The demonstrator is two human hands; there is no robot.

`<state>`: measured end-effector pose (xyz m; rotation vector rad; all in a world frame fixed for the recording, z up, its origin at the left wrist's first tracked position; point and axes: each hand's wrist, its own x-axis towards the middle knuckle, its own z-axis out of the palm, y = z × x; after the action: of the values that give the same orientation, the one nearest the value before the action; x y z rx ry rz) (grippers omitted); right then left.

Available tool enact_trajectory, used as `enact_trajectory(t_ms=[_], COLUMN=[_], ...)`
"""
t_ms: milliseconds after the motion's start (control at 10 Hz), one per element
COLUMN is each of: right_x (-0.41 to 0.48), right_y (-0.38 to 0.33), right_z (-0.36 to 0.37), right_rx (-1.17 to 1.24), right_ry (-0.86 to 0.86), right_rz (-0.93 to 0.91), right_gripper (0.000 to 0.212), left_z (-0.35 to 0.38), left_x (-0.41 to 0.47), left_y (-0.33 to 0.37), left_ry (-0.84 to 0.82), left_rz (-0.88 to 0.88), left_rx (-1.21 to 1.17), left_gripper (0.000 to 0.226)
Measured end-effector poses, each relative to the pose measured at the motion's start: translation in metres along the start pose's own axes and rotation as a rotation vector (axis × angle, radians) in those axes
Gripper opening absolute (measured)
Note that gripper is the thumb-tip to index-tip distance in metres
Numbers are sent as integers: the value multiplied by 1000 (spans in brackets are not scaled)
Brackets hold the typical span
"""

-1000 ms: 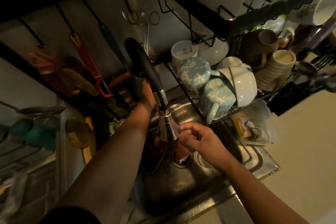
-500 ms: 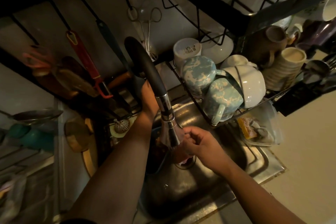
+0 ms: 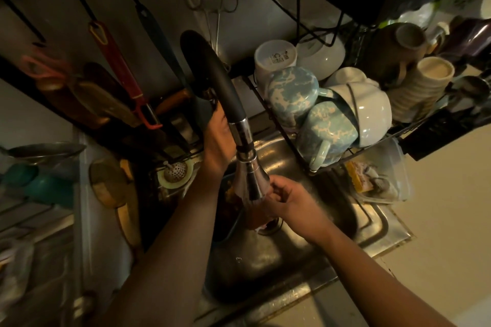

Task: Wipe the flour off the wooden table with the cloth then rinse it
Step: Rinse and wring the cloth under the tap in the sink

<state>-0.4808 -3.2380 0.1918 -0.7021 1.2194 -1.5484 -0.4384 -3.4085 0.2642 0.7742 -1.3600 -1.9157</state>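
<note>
Hardly anything has shifted since a second ago; the left hand (image 3: 218,141) stays reached behind the faucet (image 3: 225,93), likely to run the water, its fingers hidden, so I cannot tell their grip; beneath the spout the cloth (image 3: 259,218) hangs bunched, reddish, seemingly wet, over the sink (image 3: 265,268); the right hand (image 3: 292,202) pinches its top with curled fingers.

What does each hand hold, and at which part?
The right hand grips a reddish cloth at its top, under the chrome spray head. What the left hand holds is hidden.
</note>
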Motion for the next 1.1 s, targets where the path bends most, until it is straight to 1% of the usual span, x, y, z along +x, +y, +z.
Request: enact_trajectory(t_ms=[100,200,300,400,500,600,700,800,900,1000,1100], right_x=[-1,0,-1,-5,-10,-19,-29,-35,-37,-38,-37], right_y=[-3,-3,-3,-7,-7,-12,-16,-13,-7,-4,-5], right_z=[2,4,2,1,-5,-8,-8,-8,-6,-5,-4], right_rx=[8,22,51,63,28,-11,-45,-73,-92,-48,-30], right_ry=[-4,-11,-26,5,42,45,40,40,69,94,98], right_rz=[-12,-32,-36,-48,0,1,6,10,19,39,39], right_gripper=[30,45,48,23,34,35,33,32,34,39,39], left_z=[-23,-44,-51,-59,-65,-68,-67,-61,-56,-55,-53], left_x=[-3,-20,-61,-95,-108,-115,-124,-131,-136,-138,-139], left_y=[-20,-36,-43,-46,-43,-47,-50,-55,-54,-52,-49], left_ry=[65,37,-32,-147,-220,-225,-216,-221,-197,-166,-135], left_rz=[0,-84,-236,-313,-271,-229,-211,-193,-168,-145,-98], left_rx=[309,356,479,364,347,419,438,431,451,494,486], left_gripper=[51,60,51,26,21,28,25,14,9,6,12])
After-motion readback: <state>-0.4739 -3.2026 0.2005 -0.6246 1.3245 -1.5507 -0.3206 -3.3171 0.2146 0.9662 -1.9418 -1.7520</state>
